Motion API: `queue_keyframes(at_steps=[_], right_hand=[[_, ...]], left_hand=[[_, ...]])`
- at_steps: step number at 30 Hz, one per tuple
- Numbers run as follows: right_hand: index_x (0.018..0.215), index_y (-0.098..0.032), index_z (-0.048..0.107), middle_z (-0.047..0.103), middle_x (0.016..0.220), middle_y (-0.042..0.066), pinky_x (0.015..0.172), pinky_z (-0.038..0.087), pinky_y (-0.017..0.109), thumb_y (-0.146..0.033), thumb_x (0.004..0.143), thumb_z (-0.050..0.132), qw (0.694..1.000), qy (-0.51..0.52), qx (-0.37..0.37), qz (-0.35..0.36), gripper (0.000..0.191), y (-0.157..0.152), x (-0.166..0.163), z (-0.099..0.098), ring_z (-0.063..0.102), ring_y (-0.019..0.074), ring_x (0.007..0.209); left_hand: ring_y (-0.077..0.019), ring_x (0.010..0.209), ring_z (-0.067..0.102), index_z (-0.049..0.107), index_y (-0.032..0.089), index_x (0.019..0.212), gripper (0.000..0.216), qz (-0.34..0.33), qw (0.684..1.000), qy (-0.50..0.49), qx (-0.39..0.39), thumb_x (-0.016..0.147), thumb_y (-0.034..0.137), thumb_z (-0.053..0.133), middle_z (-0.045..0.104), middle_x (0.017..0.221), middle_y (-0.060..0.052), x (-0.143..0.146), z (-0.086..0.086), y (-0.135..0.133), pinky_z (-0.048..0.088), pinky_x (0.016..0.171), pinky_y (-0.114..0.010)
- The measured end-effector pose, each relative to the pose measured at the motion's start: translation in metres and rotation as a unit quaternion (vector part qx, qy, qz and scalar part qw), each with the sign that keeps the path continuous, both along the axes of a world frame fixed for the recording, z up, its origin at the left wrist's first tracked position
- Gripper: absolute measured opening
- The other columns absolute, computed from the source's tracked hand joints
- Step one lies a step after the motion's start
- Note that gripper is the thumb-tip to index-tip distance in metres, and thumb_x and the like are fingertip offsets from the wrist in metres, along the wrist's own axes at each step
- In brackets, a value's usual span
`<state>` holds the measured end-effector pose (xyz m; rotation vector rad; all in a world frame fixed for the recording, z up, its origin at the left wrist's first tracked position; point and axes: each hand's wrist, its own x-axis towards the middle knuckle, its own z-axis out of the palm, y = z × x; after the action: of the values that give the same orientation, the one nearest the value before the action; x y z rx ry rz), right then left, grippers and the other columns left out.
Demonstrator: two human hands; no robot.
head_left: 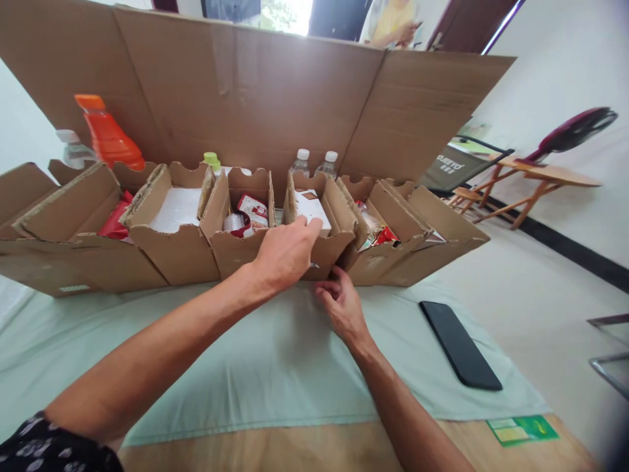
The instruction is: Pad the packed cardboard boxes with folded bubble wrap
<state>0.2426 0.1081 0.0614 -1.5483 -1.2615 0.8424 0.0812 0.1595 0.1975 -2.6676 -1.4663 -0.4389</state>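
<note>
A row of several open cardboard bins stands on a pale green cloth [275, 367]. My left hand [287, 252] reaches over the front wall of the middle bin [327, 249], fingers curled on its rim next to a white and brown carton [310, 206] inside. My right hand [341, 305] is lower, at the foot of the same bin, fingers bent against its front wall. The neighbouring bin on the left [236, 252] holds a red and white packet [254, 211].
A tall cardboard sheet [246, 92] stands behind the bins. An orange bottle [105, 134] and small water bottles [314, 162] stand at the back. A black phone [459, 344] lies on the cloth at right. Folding chair and wooden table stand far right; a person stands behind.
</note>
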Motion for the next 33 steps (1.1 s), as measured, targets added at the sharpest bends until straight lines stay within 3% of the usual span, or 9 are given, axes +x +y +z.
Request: queue_keyframes(at_steps=[5,9,12,16,18,20,23,30,33], right_hand=[[0.146,-0.014,0.044,0.077,0.101,0.009,0.080,0.054,0.038,-0.038,0.076,0.062,0.999,0.002,0.011,0.043,0.077,-0.002,-0.013,0.001,0.071,0.0239,0.087],[0.137,-0.018,0.055,0.076,0.090,0.005,0.075,0.054,0.036,-0.040,0.076,0.065,0.999,0.000,0.010,0.045,0.065,-0.019,0.007,0.006,0.071,0.0219,0.078],[0.131,-0.017,0.057,0.075,0.088,0.005,0.074,0.053,0.037,-0.047,0.079,0.064,1.000,-0.009,0.010,-0.008,0.061,-0.036,0.045,0.008,0.070,0.0226,0.077],[0.143,-0.013,0.044,0.075,0.094,0.008,0.076,0.053,0.040,-0.050,0.079,0.062,0.996,-0.024,0.013,-0.085,0.076,-0.039,0.093,0.009,0.071,0.0256,0.083],[0.144,-0.012,0.043,0.075,0.091,0.008,0.074,0.053,0.040,-0.048,0.077,0.062,0.995,-0.030,0.014,-0.095,0.079,-0.031,0.105,0.008,0.071,0.0264,0.081],[0.143,-0.013,0.044,0.075,0.088,0.007,0.072,0.053,0.041,-0.046,0.075,0.063,0.995,-0.033,0.016,-0.094,0.077,-0.021,0.110,0.006,0.070,0.0265,0.078],[0.139,-0.017,0.048,0.075,0.088,0.005,0.073,0.054,0.041,-0.041,0.075,0.063,0.996,-0.034,0.025,-0.081,0.071,-0.011,0.107,0.003,0.070,0.0253,0.077],[0.133,-0.023,0.057,0.077,0.084,0.002,0.072,0.056,0.039,-0.032,0.075,0.066,0.998,-0.032,0.040,-0.025,0.059,-0.011,0.092,0.005,0.069,0.0222,0.070],[0.123,-0.023,0.064,0.076,0.080,0.001,0.069,0.057,0.037,-0.034,0.075,0.068,0.997,-0.033,0.053,-0.048,0.049,-0.030,0.108,0.010,0.069,0.0217,0.067]], left_hand=[[-0.0294,0.102,0.075,0.060,0.018,0.136,0.043,0.057,0.998,0.024,0.011,0.097,0.007,0.046,0.070,0.122,-0.013,-0.027,-0.002,-0.022,0.059,0.077,-0.036],[-0.0275,0.111,0.073,0.049,0.024,0.150,0.052,0.047,0.995,-0.033,0.077,0.098,0.016,0.054,0.059,0.148,-0.013,-0.031,-0.003,-0.038,0.061,0.075,-0.033],[-0.0252,0.121,0.070,0.052,0.024,0.146,0.048,-0.048,0.990,-0.082,0.101,0.098,0.015,0.050,0.055,0.155,-0.010,-0.006,-0.003,-0.044,0.061,0.080,-0.031],[-0.0245,0.113,0.074,0.040,0.027,0.155,0.063,-0.153,0.986,-0.058,0.041,0.095,0.012,0.053,0.046,0.163,-0.010,0.056,0.002,-0.031,0.061,0.079,-0.032],[-0.0259,0.106,0.076,0.038,0.024,0.156,0.065,-0.142,0.990,-0.021,0.008,0.094,0.009,0.052,0.055,0.155,-0.013,0.083,0.006,-0.019,0.061,0.080,-0.035],[-0.0289,0.105,0.077,0.045,0.020,0.150,0.057,-0.116,0.993,0.009,-0.009,0.095,0.006,0.047,0.070,0.135,-0.013,0.099,0.008,-0.008,0.060,0.083,-0.038],[-0.0320,0.104,0.077,0.054,0.018,0.140,0.048,-0.088,0.996,0.030,-0.007,0.095,0.004,0.045,0.077,0.113,-0.013,0.100,0.007,-0.003,0.059,0.083,-0.041],[-0.0320,0.094,0.077,0.051,0.019,0.145,0.053,-0.024,0.998,0.059,0.025,0.094,0.004,0.045,0.073,0.114,-0.013,0.072,0.004,-0.021,0.059,0.074,-0.041],[-0.0266,0.097,0.076,0.047,0.022,0.148,0.051,-0.032,0.997,0.032,0.064,0.098,0.010,0.047,0.066,0.134,-0.013,0.073,0.006,-0.034,0.058,0.068,-0.033]])
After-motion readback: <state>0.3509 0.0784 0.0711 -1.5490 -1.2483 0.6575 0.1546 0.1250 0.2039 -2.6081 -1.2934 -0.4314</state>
